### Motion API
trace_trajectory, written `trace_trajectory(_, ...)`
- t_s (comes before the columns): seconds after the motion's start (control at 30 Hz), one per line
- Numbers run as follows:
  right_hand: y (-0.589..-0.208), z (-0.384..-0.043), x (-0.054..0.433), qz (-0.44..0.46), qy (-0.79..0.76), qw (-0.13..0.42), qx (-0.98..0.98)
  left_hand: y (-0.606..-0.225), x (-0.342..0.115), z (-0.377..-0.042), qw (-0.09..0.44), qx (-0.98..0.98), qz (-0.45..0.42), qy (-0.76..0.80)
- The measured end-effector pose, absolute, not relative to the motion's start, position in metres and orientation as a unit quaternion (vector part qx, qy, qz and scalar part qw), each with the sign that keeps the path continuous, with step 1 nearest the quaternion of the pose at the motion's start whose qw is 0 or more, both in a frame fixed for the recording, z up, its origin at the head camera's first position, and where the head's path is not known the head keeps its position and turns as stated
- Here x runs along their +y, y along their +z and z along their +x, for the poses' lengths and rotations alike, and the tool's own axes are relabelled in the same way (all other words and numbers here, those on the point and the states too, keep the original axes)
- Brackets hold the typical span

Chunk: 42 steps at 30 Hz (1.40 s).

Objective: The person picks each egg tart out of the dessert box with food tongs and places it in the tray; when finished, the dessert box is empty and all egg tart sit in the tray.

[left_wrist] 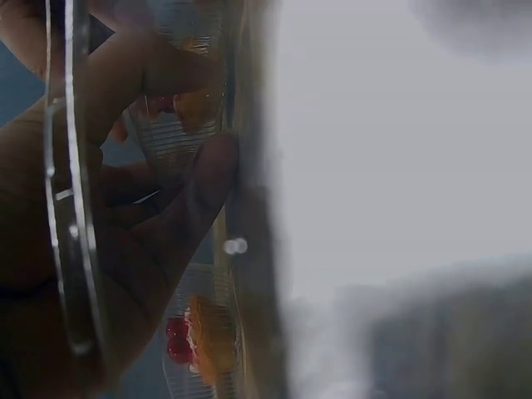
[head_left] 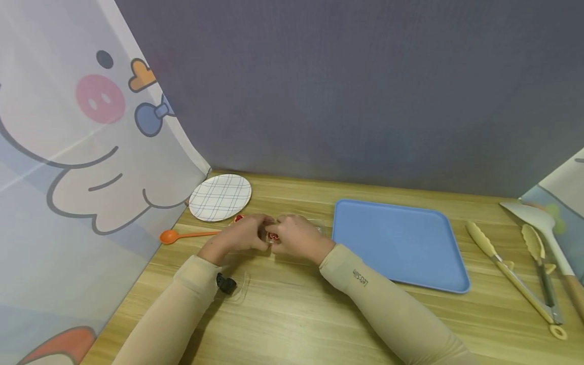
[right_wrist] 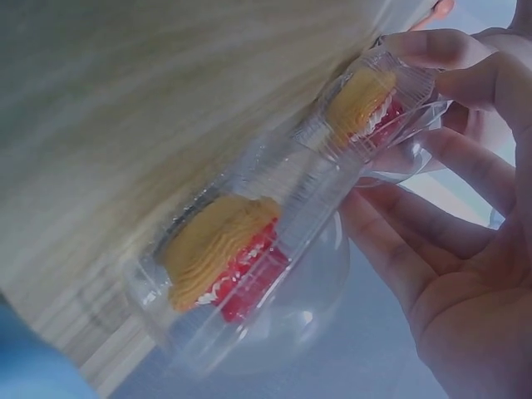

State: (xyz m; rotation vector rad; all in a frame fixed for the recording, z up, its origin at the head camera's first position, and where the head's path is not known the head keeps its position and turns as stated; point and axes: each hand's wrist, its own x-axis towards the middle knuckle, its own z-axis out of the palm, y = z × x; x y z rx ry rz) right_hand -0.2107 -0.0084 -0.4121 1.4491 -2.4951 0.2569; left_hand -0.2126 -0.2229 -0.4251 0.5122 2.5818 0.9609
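Note:
My left hand and right hand meet over the table around a clear plastic box. Inside it sits a small tart with a golden shell, white cream and red topping. Both hands hold this box, the left with thumb and fingers curled about its side, the right with its fingers at the rim. Close by the right hand stands a second clear box with a similar tart. In the head view another red-topped tart shows just behind the left hand, which partly hides it.
A checked white plate lies at the back left, with an orange spoon in front of it. Right of the hands is a blue tray. Tongs and a white spatula lie at the far right.

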Motion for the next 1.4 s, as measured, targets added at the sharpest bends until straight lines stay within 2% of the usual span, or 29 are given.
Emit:
trace_trajectory(0.5,-0.409,-0.217,-0.011,0.508,0.076,0.106,-0.851,-0.430,-0.229,-0.215,0.159,0.914,0.176,0.329)
trace_trajectory(0.77,-0.405,-0.222,-0.008,0.484,0.118,0.052,-0.866,-0.429,-0.228,-0.215,0.167,0.916,0.174,0.322)
trace_trajectory(0.97,-0.402,-0.219,-0.009,0.479,0.085,0.040,-0.873,-0.428,-0.227,-0.215,0.173,0.911,0.184,0.326)
trace_trajectory(1.17,-0.401,-0.220,-0.007,0.474,0.126,0.029,-0.871,-0.426,-0.228,-0.214,0.164,0.916,0.194,0.311)
trace_trajectory(1.3,-0.401,-0.224,-0.002,0.472,0.184,-0.005,-0.862,-0.425,-0.229,-0.212,0.166,0.918,0.192,0.304)
trace_trajectory(1.4,-0.397,-0.231,0.004,0.451,0.241,-0.060,-0.857,-0.424,-0.230,-0.211,0.169,0.918,0.188,0.306)
